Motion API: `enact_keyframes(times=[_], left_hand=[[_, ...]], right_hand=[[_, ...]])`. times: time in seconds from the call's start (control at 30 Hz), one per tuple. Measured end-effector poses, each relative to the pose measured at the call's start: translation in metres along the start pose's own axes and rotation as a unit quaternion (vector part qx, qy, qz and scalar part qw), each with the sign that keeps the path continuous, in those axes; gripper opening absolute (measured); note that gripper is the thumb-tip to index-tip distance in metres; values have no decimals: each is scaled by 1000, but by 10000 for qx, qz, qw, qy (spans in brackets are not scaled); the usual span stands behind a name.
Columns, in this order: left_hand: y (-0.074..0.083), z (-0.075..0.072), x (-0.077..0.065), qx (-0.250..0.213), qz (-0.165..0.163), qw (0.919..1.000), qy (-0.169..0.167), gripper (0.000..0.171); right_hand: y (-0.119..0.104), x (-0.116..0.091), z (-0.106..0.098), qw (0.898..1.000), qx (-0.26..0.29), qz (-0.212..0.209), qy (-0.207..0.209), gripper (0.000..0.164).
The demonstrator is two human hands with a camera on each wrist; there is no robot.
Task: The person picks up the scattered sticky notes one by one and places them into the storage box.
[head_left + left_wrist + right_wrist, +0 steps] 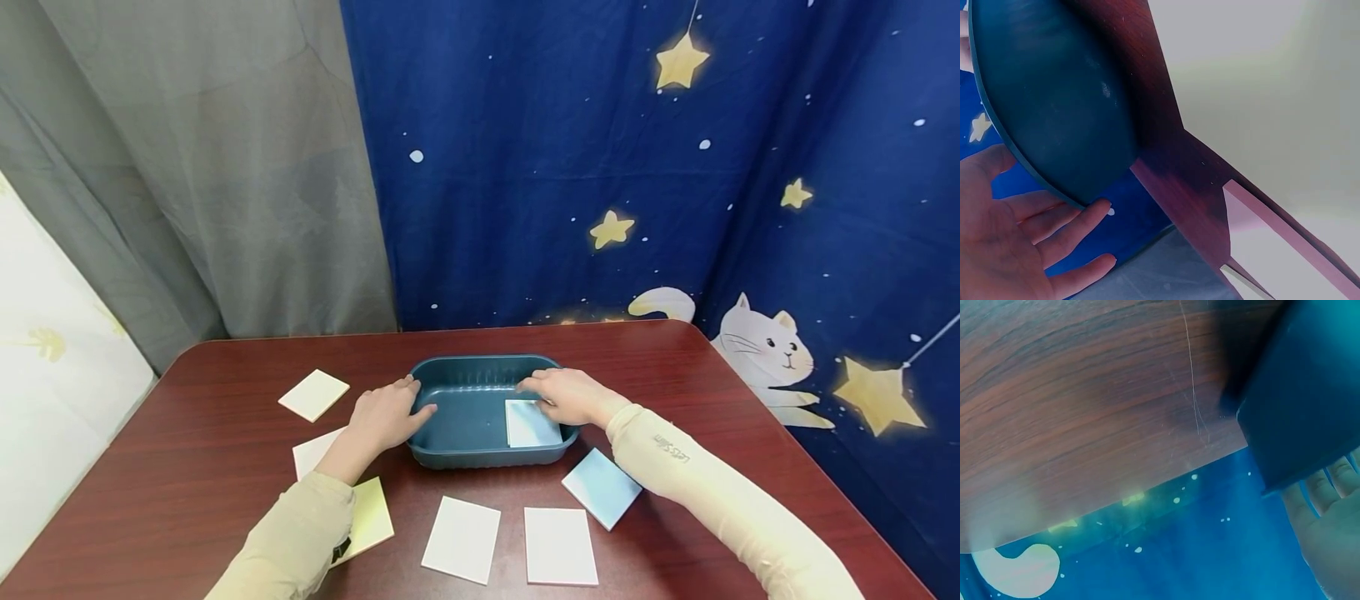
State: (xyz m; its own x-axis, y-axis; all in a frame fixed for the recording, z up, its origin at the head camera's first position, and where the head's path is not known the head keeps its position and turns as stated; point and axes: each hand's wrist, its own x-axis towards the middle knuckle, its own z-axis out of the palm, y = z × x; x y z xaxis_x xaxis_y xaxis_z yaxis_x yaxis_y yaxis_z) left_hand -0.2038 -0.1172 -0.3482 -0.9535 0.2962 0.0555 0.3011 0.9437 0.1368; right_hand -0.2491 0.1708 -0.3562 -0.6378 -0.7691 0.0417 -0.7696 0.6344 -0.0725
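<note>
A dark teal plastic basin (465,457) stands on the table. My left hand (386,414) is at its left end, thumb over the rim and the other fingers loosely spread along the outside, as the left wrist view shows. Inside the basin, on the right, lies a pale blue sticky note pad (531,427). My right hand (570,395) reaches over the right rim, its thumb and fingers loosely bent over the pad's far corner. In the right wrist view, the basin wall (1310,412) hides the fingertips.
Outside the basin lie a light blue pad (602,489), two whitish pads (461,540) (560,547) in front, a yellow pad (371,518) partly under the left forearm, a white pad (311,452) behind that wrist, and a cream pad (314,395) farther back. Curtains hang behind the table.
</note>
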Motion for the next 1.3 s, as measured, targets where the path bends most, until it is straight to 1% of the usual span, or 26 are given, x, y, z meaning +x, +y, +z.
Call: enact_keyframes(times=[0.17,0.5,0.9,1.17,1.3], left_hand=[[-1,0,0,12,-8,10000,3,57],[-2,2,-1,-20,-14,10000,8,58],[-1,1,-2,-25,-35,10000,-11,58],[-1,1,0,-7,-33,10000,-15,58],[0,1,0,-13,-17,10000,-27,58]], right_hand=[[-1,-6,-8,9999,84,31,97,33],[4,-19,-18,9997,53,33,255,32],[13,-45,-29,9968,-63,41,790,31],[18,-60,-35,9959,-88,94,894,32],[20,-67,-36,9945,-95,57,1045,32]])
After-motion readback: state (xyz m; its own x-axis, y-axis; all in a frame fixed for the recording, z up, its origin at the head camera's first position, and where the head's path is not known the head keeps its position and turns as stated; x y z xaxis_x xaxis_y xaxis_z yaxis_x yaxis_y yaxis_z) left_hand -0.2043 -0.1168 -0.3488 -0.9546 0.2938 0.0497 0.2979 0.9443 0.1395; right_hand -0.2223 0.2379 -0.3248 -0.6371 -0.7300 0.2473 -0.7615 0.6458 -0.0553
